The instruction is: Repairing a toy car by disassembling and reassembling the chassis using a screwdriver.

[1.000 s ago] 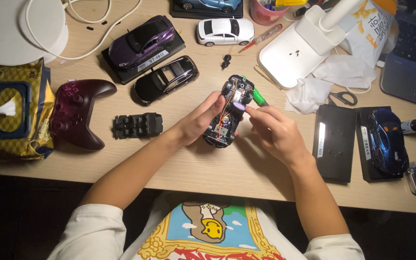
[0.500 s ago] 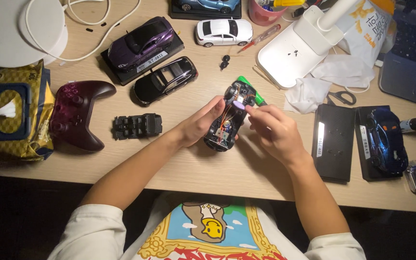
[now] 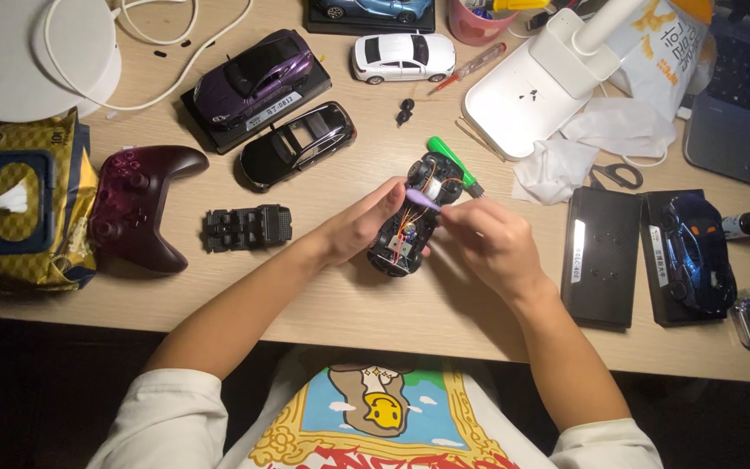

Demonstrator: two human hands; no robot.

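At mid-desk (image 3: 305, 295), your left hand (image 3: 359, 227) cradles the open chassis (image 3: 411, 217), grip closed around its side. Your right hand (image 3: 488, 245) now pinches a small purple tool (image 3: 420, 198), pressed across its top, where a second ago fingers only steadied it. A green screwdriver (image 3: 451, 163) lies just beyond.

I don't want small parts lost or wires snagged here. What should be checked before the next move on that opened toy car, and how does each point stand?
1. Opened toy car steadied by left hand: ok.
2. Right hand grips the thin purple tool: ok.
3. Tool tip clear of the wires: cannot tell.
4. Green screwdriver within reach: ok.
5. Loose black part away from the desk edge: ok.
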